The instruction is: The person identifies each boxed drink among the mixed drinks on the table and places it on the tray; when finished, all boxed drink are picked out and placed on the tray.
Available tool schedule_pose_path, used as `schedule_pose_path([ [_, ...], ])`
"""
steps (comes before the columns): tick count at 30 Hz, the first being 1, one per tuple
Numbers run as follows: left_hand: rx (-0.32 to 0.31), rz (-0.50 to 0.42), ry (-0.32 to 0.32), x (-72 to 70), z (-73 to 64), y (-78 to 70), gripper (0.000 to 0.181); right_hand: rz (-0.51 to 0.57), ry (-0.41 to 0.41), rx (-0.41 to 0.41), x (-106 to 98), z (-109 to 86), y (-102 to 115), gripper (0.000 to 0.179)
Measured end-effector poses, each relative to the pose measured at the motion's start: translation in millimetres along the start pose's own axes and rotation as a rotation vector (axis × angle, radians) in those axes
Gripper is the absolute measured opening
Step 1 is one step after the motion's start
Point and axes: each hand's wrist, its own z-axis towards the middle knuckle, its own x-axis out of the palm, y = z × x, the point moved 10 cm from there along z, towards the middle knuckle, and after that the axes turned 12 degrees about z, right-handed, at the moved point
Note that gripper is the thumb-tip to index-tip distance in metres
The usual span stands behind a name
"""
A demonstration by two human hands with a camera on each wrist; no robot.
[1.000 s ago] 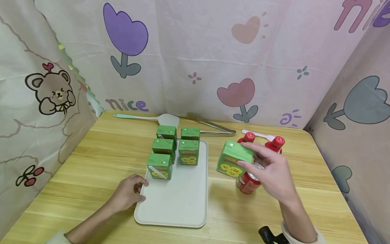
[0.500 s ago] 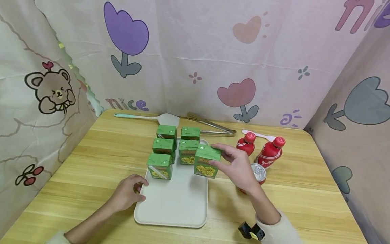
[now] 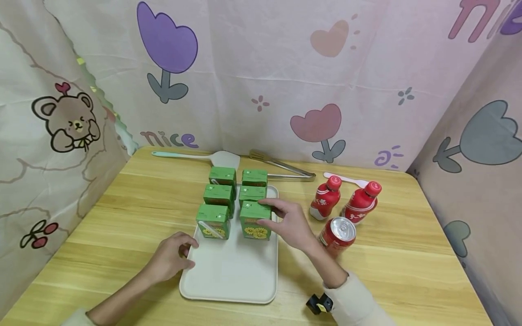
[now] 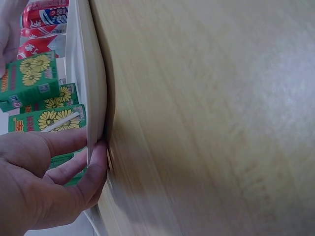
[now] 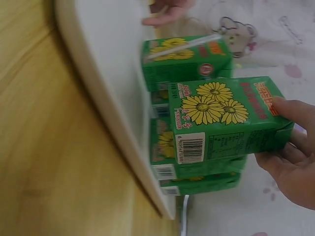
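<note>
A green drink carton (image 5: 211, 113) with yellow flowers is gripped near its top by my right hand (image 3: 290, 222). In the head view it is at the right-hand row's front on a white tray (image 3: 228, 280); whether its base touches the tray I cannot tell. Two more cartons stand behind it. To the left, a second row of cartons lines up front to back, its front carton (image 3: 214, 222) bearing a straw on its face. My left hand (image 4: 59, 172) pinches the tray's left rim between thumb and fingers.
Right of the tray stand two red bottles (image 3: 325, 199) and a red can (image 3: 337, 236). A spatula (image 3: 224, 159), metal tongs (image 3: 285, 170) and a pink utensil (image 3: 346, 179) lie along the back. A small black object (image 3: 319, 303) shows by the right sleeve.
My right hand has carried the carton leftward from above the can to the front of the tray's right row. The left hand has stayed at the tray rim.
</note>
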Motion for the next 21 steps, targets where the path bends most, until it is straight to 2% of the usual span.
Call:
schedule_pose_path([
  [9,-0.005,-0.002,0.0,0.3,0.4,0.0,0.04,-0.017,0.029,-0.062,15,3.9,-15,0.04],
  [15,0.001,-0.005,-0.002,-0.8,0.3,-1.7,0.039,-0.056,0.042,-0.086,21,4.0,-17,0.039],
  [18,0.006,0.0,0.006,-1.0,0.6,-1.9,0.037,-0.122,0.055,-0.077,22,3.8,-17,0.039],
  [21,0.024,0.027,0.019,-3.7,2.2,-2.8,0.031,-0.236,0.081,-0.096,24,2.7,-13,0.043],
])
